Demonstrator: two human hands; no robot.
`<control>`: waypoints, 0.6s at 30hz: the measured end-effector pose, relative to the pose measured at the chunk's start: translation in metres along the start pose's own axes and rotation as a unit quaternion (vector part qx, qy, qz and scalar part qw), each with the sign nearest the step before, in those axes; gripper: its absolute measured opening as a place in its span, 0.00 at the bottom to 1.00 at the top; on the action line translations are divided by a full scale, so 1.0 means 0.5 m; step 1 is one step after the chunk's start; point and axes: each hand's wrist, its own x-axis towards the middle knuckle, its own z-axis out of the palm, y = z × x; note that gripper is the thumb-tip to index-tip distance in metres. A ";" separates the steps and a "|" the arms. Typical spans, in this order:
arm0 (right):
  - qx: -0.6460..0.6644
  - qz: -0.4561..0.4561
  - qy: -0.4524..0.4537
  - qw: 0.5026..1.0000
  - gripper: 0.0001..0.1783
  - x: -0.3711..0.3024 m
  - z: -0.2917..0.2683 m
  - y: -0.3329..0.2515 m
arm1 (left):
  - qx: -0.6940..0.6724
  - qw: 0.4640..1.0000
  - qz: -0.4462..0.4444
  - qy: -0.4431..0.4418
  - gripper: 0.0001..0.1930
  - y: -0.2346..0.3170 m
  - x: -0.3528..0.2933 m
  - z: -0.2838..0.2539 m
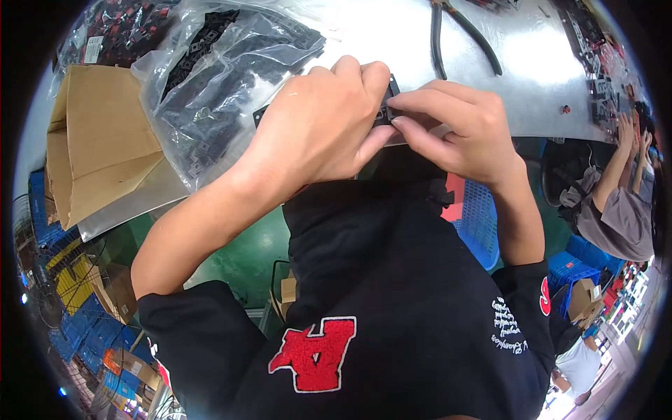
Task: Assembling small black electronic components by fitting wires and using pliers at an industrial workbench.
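Observation:
My left hand (318, 119) is closed over a black flat part (393, 87) at the table's near edge, palm down, with its thumb along the near side. Most of the part is hidden under the fingers; a dark corner shows past each side of the hand. Against the part's right end, my right hand (462, 126) is closed in a pinch, thumb and forefinger tips together. Whatever lies between those fingertips is too small and covered to make out. Beyond the right hand lies a black-handled hand tool (437, 42), like pliers, its handles spread.
Left of my hands, a clear plastic bag (210, 105) of black parts lies beside an opened cardboard box (105, 133). More black parts (602, 91) line the metal table's (539, 70) right side. A blue basket (479, 224) stands below. Another person (619, 203) works at right.

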 end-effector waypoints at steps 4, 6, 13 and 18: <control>0.004 0.012 0.027 1.000 0.12 -0.003 0.001 0.001 | 0.001 1.000 -0.001 -0.015 0.24 0.001 0.004 -0.006; 0.014 -0.004 -0.014 1.000 0.11 0.007 -0.009 0.003 | -0.005 1.000 0.002 -0.014 0.24 0.001 0.006 -0.007; -0.002 0.002 -0.062 0.998 0.11 0.025 -0.021 0.000 | 0.002 1.000 -0.003 -0.010 0.24 0.000 0.006 -0.002; 0.029 0.017 -0.055 0.998 0.12 0.014 -0.025 -0.017 | 0.004 1.000 -0.005 -0.009 0.24 -0.004 0.002 0.004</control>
